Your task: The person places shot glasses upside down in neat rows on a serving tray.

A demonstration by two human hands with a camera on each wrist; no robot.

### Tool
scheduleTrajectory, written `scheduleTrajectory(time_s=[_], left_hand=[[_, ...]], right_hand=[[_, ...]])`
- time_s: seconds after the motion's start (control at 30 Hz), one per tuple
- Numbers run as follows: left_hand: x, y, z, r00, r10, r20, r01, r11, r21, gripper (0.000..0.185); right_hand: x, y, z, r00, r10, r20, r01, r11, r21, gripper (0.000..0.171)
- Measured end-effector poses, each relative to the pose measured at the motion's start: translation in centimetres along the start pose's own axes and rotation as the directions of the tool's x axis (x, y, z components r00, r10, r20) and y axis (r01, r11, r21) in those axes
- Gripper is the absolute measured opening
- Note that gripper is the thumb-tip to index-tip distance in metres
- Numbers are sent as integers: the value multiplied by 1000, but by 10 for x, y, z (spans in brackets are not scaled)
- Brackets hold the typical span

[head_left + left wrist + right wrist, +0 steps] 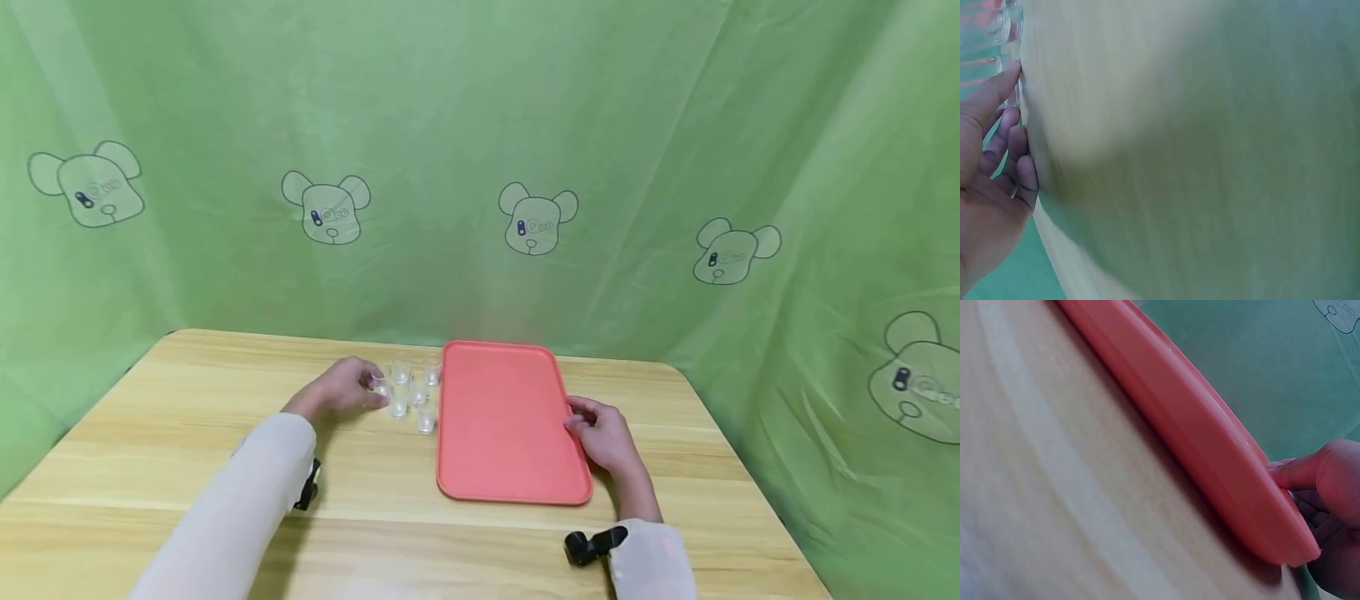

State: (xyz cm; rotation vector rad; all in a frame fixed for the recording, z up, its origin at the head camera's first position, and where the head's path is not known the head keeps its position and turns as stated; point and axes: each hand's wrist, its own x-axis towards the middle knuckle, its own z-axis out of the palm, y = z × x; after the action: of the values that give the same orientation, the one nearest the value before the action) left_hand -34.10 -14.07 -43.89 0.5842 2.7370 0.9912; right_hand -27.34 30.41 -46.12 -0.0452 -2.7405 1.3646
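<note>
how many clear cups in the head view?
About 6 small clear plastic cups, clustered on the wooden table left of the red plastic tray; the left hand pinches the leftmost. More may be hidden behind it.

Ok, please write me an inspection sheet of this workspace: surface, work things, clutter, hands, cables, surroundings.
Surface: wooden table, light grain.
Work things: cluster of small clear cups left of the red tray; tray holds nothing.
Clutter: nothing seen.
Hands: left hand holds the leftmost cup; right hand grips the tray's right edge, thumb on the rim.
Cables: nothing seen; a black wrist camera on each forearm.
Surroundings: green curtain printed with bear heads.
</note>
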Motion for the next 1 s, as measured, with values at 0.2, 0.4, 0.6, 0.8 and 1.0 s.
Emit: scheduleTrajectory(time_s=[0.2,0.4,0.6,0.8,1.0], left_hand=[[-2,3,-8,1000,-3,0,3,1000,3,37],[1,6,-16,999,-24,-29,24,999,25,30],[2,11,-30,999,20,-43,-19,999,40,18],[5,22,-44,996,40,-77,-36,998,51,17],[14,36,-54,995,51,-88,-45,997,69,19]], right_hand=[[2,1,1,1000,-19,-3,19,1000,0,39],[2,3,1,1000,-15,-6,15,1000,-6,39],[3,4,1,1000,-3,3,3,1000,-7,40],[3,3,2,1000,1,11,-1,1000,-7,40],[2,2,1,1000,7,6,-7,1000,-16,40]])
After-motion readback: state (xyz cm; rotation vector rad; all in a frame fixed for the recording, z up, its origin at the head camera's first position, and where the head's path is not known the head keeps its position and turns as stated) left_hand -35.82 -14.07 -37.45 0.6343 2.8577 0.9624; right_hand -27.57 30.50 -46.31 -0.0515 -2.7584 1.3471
